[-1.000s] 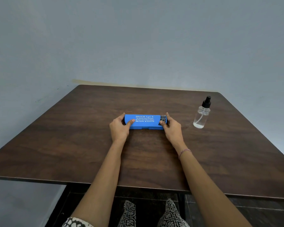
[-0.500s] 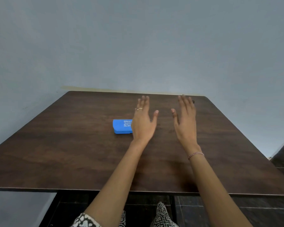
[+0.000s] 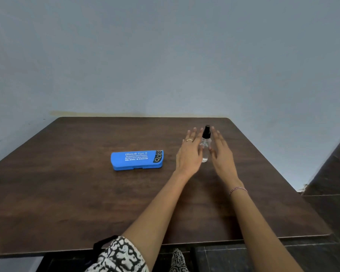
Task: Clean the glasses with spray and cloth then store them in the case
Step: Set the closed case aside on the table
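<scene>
Dark wood table (image 3: 67,203) by grey-blue wall (image 3: 165,55); left hand (image 3: 187,156) and right hand (image 3: 222,156) straight-fingered beside spray bottle (image 3: 205,142).

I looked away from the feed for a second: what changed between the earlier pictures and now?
The left hand and right hand let go of the blue glasses case, held by its ends a second ago, and moved right to the spray bottle. They now flank it with straight fingers, not gripping. The case stayed shut on the table; the bottle stayed upright.
</scene>
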The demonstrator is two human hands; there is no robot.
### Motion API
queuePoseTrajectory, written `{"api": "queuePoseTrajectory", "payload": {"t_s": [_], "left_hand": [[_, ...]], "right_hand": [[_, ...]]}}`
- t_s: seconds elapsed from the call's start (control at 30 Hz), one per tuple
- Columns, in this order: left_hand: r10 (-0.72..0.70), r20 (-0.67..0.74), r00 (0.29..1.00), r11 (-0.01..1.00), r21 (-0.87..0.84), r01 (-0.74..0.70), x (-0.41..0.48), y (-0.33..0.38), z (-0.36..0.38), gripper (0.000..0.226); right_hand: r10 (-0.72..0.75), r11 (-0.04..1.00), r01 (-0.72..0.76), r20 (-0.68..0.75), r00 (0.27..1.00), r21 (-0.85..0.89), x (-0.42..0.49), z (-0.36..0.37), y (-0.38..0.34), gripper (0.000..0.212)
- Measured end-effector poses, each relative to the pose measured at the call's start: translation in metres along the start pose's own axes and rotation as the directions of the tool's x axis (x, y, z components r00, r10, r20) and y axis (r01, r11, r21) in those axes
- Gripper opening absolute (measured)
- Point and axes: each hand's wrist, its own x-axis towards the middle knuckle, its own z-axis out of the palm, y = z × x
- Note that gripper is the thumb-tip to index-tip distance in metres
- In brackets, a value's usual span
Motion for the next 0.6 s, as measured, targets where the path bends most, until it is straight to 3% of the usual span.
{"api": "queuePoseTrajectory", "payload": {"t_s": [0.23, 0.6], "left_hand": [[-0.074, -0.008, 0.997, 0.985, -0.154, 0.072, 0.004, 0.002, 0.007, 0.064], [-0.135, -0.064, 0.989, 0.953, -0.281, 0.112, 0.004, -0.011, -0.003, 0.067]], "right_hand": [[0.133, 0.986, -0.136, 0.035, 0.991, 0.101, 0.004, 0.004, -0.001, 0.071], [0.266, 0.915, -0.266, 0.042, 0.963, 0.304, 0.009, 0.015, -0.010, 0.056]]}}
